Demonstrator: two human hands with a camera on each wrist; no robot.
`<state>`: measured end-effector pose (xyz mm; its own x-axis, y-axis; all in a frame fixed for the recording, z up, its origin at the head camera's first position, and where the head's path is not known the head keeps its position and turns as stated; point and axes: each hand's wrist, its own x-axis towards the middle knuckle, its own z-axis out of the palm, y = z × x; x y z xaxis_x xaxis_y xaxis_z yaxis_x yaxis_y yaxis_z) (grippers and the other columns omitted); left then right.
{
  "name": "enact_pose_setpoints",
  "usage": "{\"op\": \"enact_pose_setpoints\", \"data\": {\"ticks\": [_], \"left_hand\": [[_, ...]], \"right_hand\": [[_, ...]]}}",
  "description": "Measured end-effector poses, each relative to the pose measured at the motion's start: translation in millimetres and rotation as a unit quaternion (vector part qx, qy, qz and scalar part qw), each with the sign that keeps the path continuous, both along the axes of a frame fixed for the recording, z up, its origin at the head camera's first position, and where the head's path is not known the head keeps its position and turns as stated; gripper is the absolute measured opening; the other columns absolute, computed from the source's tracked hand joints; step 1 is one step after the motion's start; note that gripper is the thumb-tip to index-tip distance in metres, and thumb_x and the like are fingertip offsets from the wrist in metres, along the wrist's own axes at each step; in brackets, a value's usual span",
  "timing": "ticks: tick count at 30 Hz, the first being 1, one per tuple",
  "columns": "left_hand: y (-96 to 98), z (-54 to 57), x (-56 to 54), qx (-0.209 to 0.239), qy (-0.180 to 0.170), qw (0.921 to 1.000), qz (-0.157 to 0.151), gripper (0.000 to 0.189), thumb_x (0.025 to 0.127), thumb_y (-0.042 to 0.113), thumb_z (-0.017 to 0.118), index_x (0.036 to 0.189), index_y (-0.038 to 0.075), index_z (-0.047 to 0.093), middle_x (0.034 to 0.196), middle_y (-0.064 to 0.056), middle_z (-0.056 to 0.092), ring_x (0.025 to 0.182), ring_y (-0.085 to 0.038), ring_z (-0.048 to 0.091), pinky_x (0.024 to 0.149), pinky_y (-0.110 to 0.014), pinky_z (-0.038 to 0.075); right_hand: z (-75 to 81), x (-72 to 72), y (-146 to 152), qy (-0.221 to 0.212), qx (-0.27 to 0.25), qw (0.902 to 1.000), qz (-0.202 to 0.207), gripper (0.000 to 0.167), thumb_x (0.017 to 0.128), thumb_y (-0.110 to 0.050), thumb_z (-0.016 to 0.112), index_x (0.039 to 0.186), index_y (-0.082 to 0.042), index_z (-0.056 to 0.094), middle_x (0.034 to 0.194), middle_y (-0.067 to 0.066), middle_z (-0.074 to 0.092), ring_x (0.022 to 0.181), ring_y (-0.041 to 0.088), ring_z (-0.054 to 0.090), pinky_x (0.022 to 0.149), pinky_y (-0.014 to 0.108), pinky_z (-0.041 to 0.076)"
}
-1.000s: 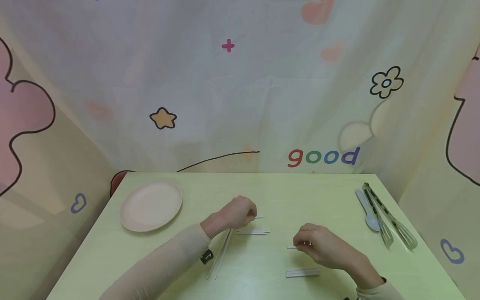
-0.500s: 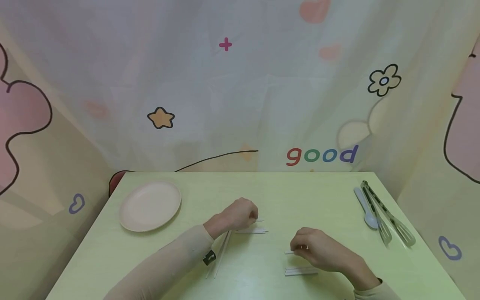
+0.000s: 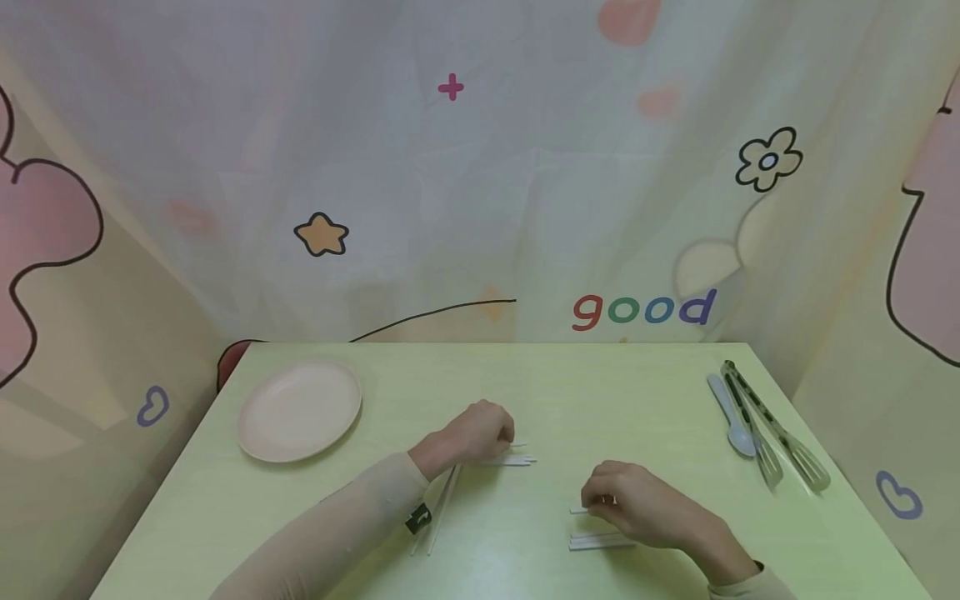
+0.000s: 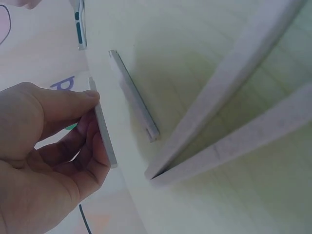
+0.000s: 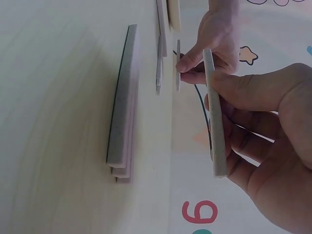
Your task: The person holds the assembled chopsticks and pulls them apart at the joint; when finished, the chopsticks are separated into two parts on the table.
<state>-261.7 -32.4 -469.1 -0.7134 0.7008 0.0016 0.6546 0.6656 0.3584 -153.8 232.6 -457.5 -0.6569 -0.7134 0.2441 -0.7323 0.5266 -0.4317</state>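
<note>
My left hand (image 3: 480, 429) pinches a short, thin white stick (image 4: 106, 131) between thumb and fingertips. It hovers just above a small group of similar sticks (image 3: 517, 461) lying side by side on the table. My right hand (image 3: 630, 500) pinches another short white stick (image 5: 216, 117), held off the table above a row of several matching sticks (image 3: 602, 543). In the right wrist view that row (image 5: 124, 107) lies parallel and close together. Two sticks (image 4: 229, 141) under my left forearm lie at a narrow angle, their far ends meeting.
A round pale plate (image 3: 300, 411) sits at the table's back left. Near the right edge lie a light spoon (image 3: 738, 429) and slotted metal tongs (image 3: 783, 442) with dark-patterned handles. A printed curtain (image 3: 450, 192) hangs behind the pale green table (image 3: 600, 400).
Both hands have come slightly lower in the head view, bringing each pinched stick closer to the sticks below it. The head view has shifted a little; the sticks on the table look unmoved.
</note>
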Motion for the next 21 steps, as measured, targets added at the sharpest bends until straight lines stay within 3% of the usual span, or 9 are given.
{"op": "enact_pose_setpoints", "data": {"ticks": [21], "left_hand": [[1.4, -6.9, 0.5, 0.000, -0.020, 0.9998, -0.008, 0.008, 0.087, 0.006, 0.070, 0.091, 0.006, 0.077, 0.090, -0.003, 0.075, 0.070, -0.004, 0.061, 0.064, -0.014, 0.048]], "right_hand": [[-8.8, -0.2, 1.4, -0.018, 0.000, 0.9998, 0.005, 0.014, 0.086, -0.005, 0.071, 0.088, -0.019, 0.071, 0.086, -0.015, 0.062, 0.080, -0.002, 0.055, 0.067, 0.019, 0.050]]}}
